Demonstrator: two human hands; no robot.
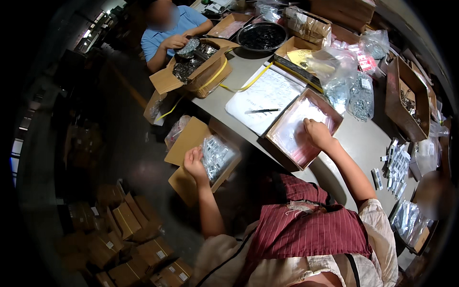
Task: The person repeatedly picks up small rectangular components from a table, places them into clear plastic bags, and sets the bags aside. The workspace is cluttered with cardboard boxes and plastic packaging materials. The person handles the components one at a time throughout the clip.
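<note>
My right hand [317, 134] reaches into a shallow cardboard box [274, 131] on the table. Its fingers are bunched in a pinch on the thin clear plastic bags [292, 130] lying flat inside, apparently on one of them. At the left, below the table edge, stands an open carton [190, 138] with flaps spread. Clear bags of silvery metal parts [218, 156] fill it. My left hand [195, 165] is at the carton's left side with fingers curled inward, against the bagged parts; what they hold is hidden.
A written-on paper pad [258, 103] bears a pen [263, 111]. Loose metal pieces [397, 167] lie at the right. Behind are a black bowl [262, 36] and bagged hardware [361, 98]. Across the table, a person in a blue shirt [180, 23] handles parts over a carton [210, 76].
</note>
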